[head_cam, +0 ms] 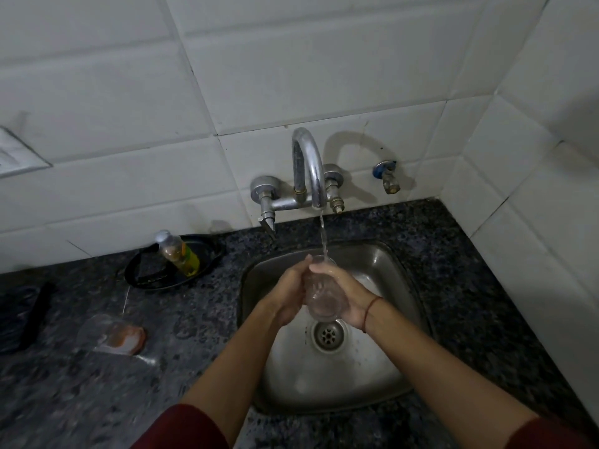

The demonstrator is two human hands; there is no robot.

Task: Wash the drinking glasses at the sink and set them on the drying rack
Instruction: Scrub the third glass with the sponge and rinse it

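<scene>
A clear drinking glass (322, 298) is held over the steel sink (382, 264), its mouth tilted up toward the tap (308, 166). A thin stream of water (323, 236) runs from the spout into the glass's rim. My left hand (291, 293) wraps the glass's left side and my right hand (348, 291) wraps its right side; fingers of both curl round it. The drain (329, 335) lies just below the glass. A second clear glass (100, 330) stands on the dark counter at the left, blurred.
A black dish (152, 277) holding a small bottle of yellow liquid (178, 252) sits left of the sink by the wall. An orange-and-white pad (128, 338) lies beside the second glass. A dark object (22, 315) is at the far left. White tiled walls close in behind and right.
</scene>
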